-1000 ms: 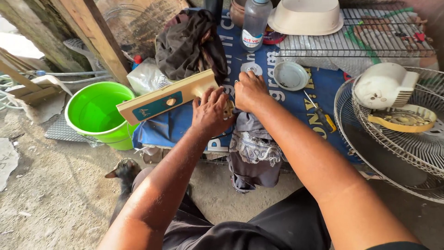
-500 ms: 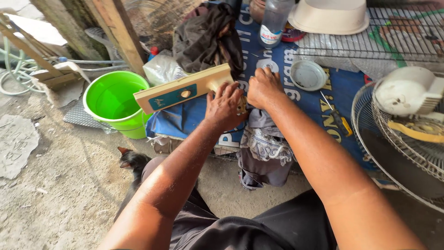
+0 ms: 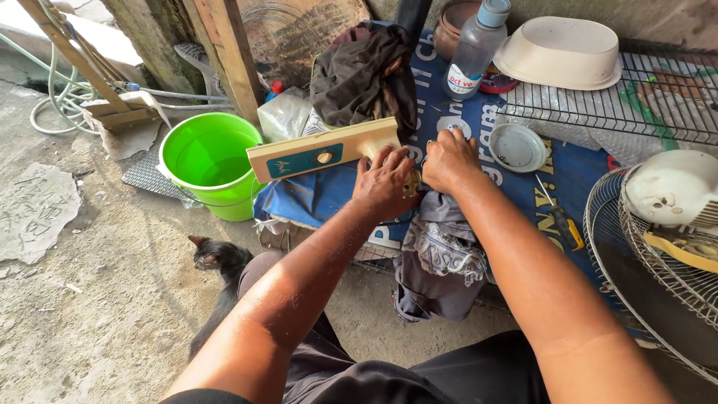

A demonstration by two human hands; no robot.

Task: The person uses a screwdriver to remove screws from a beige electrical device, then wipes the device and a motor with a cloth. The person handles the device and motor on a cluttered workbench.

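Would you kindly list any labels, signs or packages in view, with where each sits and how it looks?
Bottle label: white band on the clear bottle, top centre.
Printed banner: blue sheet with pale lettering, covering the work surface.
Panel label: teal rectangle on the cream panel held by the left hand.
Plastic bag: clear, beside the green bucket.
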